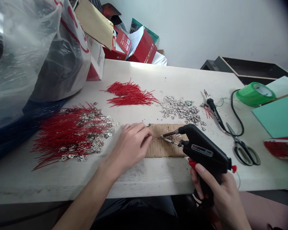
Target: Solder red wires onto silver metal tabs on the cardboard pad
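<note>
My right hand [216, 188] is wrapped round the handle of a black soldering gun [203, 150] with a red trigger. Its tip reaches over a scorched piece of cardboard [153, 150]. A short red wire [155, 137] is pinched in my left hand [134, 140], its far end at the iron's tip. What metal piece lies under the tip is too small to make out. Behind the cardboard is a pile of small silver metal terminals [179, 108]. Left of my left hand lies a heap of red wires with terminals attached [72, 131].
Loose red wires [129, 94] lie at the table's back. To the right are a pen-type soldering iron [214, 110], scissors [244, 150] and green tape [255, 93]. A large plastic bag [38, 48] fills the left; red boxes [144, 48] stand behind.
</note>
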The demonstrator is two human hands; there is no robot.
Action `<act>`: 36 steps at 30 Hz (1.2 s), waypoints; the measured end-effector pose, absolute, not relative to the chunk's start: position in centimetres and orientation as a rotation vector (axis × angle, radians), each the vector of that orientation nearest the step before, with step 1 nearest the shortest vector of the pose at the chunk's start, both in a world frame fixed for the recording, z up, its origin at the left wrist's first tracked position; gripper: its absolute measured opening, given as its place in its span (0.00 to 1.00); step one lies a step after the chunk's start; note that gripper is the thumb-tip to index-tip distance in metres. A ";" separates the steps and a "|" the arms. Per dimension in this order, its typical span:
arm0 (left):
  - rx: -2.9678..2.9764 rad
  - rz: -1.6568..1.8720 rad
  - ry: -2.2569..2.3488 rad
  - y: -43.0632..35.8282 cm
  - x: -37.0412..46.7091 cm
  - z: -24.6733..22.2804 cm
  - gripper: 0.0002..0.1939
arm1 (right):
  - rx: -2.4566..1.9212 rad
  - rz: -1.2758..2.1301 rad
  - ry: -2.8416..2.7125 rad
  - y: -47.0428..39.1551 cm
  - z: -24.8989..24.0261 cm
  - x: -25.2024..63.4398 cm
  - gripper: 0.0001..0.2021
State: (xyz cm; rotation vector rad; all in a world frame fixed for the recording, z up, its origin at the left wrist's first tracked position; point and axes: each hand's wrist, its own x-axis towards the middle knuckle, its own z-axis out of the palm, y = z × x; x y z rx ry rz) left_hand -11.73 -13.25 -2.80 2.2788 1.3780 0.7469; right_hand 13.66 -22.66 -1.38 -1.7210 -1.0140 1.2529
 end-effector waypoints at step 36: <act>2.280 0.766 1.383 -13.3 -11.7 -2.9 0.07 | -1.669 1.302 -1.057 -23.0 -3.2 15.3 0.22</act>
